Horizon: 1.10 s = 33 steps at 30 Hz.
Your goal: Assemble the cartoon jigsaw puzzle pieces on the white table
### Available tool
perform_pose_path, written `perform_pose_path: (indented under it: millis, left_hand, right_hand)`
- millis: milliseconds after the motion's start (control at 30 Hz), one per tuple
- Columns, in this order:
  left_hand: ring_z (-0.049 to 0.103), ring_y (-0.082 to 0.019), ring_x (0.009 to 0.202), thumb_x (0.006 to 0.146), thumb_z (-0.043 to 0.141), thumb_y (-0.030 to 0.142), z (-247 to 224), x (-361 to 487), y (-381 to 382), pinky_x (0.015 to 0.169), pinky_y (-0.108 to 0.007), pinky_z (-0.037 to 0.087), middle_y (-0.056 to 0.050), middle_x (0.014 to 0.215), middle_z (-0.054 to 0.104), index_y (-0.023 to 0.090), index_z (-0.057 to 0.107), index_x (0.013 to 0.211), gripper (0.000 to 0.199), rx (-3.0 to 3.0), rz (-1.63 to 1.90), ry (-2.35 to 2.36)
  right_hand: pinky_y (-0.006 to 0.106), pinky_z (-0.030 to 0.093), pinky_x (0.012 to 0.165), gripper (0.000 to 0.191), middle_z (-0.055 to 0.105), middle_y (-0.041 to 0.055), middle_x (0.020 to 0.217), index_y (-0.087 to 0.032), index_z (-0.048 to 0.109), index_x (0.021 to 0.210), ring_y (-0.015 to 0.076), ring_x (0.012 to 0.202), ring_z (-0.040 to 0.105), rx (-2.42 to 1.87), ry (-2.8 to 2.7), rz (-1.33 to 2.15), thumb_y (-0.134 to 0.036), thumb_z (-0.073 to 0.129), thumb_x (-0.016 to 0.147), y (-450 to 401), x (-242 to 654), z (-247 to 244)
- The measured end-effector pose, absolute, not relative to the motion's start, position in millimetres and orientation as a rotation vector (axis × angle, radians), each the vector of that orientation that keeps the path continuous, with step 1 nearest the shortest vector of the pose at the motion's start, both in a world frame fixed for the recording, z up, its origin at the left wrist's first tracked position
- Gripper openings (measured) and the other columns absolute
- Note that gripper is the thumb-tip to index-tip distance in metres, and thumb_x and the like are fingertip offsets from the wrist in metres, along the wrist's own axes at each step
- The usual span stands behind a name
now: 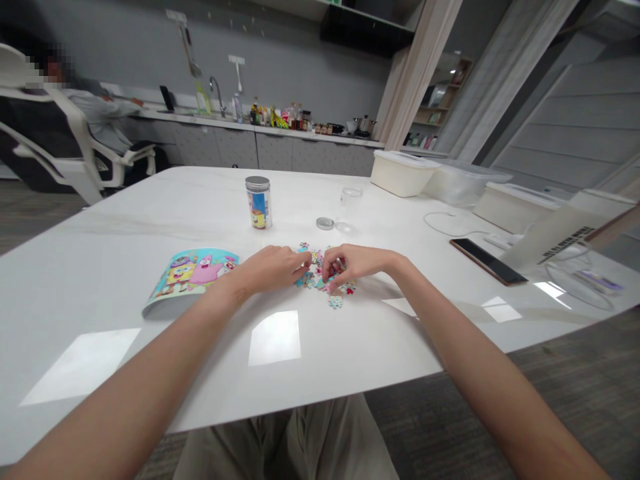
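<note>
Small colourful puzzle pieces [335, 302] lie in a loose pile on the white table [210, 393]. My left hand [280, 265] is at the pile's left side, fingers bent together; whatever they hold, if anything, is too small to name. Over the right part of the pile, my right hand [350, 263] reaches down with its fingers curved and apart, the tips among the pieces; whether it grips one is unclear. Left of my left hand is a curled picture sheet [200, 270] with cartoon figures, partly covered by my left forearm.
Behind the pile are a capped jar [259, 203], a metal lid [325, 223] and a clear jar [351, 200]. Storage boxes [403, 173], a phone [487, 261] and cables are at the right. A person [103, 117] sits at the far left.
</note>
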<state>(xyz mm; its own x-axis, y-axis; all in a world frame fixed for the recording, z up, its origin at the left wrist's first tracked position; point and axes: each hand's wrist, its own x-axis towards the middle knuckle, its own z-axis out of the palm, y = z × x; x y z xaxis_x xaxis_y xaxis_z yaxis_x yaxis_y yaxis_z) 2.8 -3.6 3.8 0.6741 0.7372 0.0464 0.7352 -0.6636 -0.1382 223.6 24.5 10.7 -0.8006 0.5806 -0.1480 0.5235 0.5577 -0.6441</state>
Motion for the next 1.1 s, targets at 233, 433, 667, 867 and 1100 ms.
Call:
perform_pose_path:
  millis: [233,433,667,867,1100]
  left_hand:
    - [0.063,-0.020,0.061,0.096,0.034,0.030,3.0,3.0,-3.0,0.052,-0.027,0.030,-0.004,0.068,0.065,0.023,0.061,0.101,0.028,-2.724,0.014,-1.191]
    - [0.062,-0.020,0.060,0.096,0.034,0.031,1.4,2.1,-2.4,0.053,-0.027,0.031,-0.005,0.068,0.066,0.023,0.062,0.104,0.029,-2.720,0.010,-1.197]
    - [0.060,-0.019,0.058,0.096,0.035,0.031,1.6,2.5,-2.4,0.054,-0.027,0.030,-0.004,0.066,0.065,0.023,0.062,0.102,0.029,-2.725,0.008,-1.206]
    - [0.061,-0.020,0.059,0.096,0.036,0.030,1.1,2.3,-2.5,0.051,-0.028,0.026,-0.004,0.065,0.065,0.023,0.062,0.101,0.027,-2.717,-0.011,-1.167]
    - [0.063,-0.020,0.061,0.096,0.035,0.030,1.0,2.3,-2.5,0.052,-0.027,0.029,-0.004,0.066,0.065,0.023,0.061,0.103,0.028,-2.698,-0.004,-1.167]
  right_hand:
    - [0.024,0.043,0.064,0.017,0.068,0.0025,0.083,-0.017,0.072,0.081,0.0126,0.072,0.056,-1.002,-2.738,1.088,-0.031,0.075,0.071,24.2,223.3,11.2]
    - [0.025,0.042,0.067,0.016,0.066,0.0014,0.081,-0.017,0.068,0.076,0.0130,0.075,0.057,-1.029,-2.685,1.157,-0.030,0.076,0.069,23.8,224.4,13.1]
    - [0.025,0.041,0.063,0.012,0.067,0.0016,0.078,-0.016,0.068,0.074,0.0115,0.069,0.054,-1.011,-2.652,1.255,-0.027,0.073,0.071,24.0,224.9,16.8]
    - [0.024,0.038,0.059,0.014,0.067,0.0002,0.073,-0.016,0.066,0.075,0.0100,0.064,0.051,-1.023,-2.615,1.267,-0.030,0.069,0.076,22.9,224.9,18.9]
    - [0.024,0.044,0.063,0.016,0.067,-0.0001,0.075,-0.016,0.066,0.081,0.0111,0.069,0.058,-0.981,-2.411,1.358,-0.029,0.072,0.074,25.1,224.7,15.9]
